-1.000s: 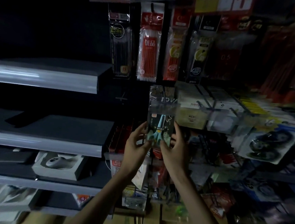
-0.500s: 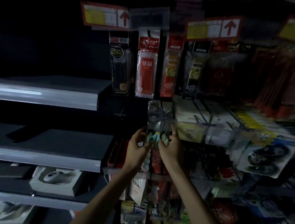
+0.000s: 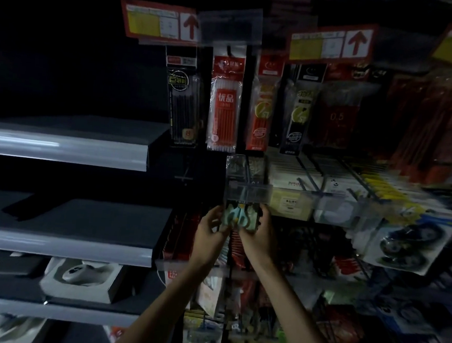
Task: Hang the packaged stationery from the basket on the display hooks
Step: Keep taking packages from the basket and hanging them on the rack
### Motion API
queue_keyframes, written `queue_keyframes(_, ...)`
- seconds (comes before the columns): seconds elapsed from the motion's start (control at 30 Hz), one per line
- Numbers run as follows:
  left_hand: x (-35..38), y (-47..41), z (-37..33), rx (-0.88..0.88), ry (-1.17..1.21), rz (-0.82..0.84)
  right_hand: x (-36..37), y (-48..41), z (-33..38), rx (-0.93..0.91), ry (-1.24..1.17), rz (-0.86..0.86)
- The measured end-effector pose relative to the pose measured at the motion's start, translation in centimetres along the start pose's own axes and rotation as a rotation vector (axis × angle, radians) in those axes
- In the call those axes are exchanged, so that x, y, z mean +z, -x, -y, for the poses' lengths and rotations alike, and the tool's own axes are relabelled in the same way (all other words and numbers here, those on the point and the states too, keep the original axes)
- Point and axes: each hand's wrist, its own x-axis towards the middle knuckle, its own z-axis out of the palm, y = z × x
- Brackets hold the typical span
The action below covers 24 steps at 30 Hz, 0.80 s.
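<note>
Head view shows me the left hand and right hand each pinching a lower side edge of the packet, held just under the clear label strip; I judge it light, stiff-backed, slippery, best gripped at those edges.

Grey-fronted shelves stack down the left side. On a lower one sits a white box holding a pale, rounded item. Near the top are 2 red-bordered price signs, each with a yellow panel and a red up arrow. Beneath them a black pen pack hangs just beside a red-and-white one. The goods at far right are blurred.
</note>
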Motion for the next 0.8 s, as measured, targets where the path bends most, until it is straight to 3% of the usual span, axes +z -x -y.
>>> queue_keyframes(0.8,0.0,0.0,1.5,-0.059,0.042,0.032,0.8,-1.3,-3.4,0.001,-0.016,0.049)
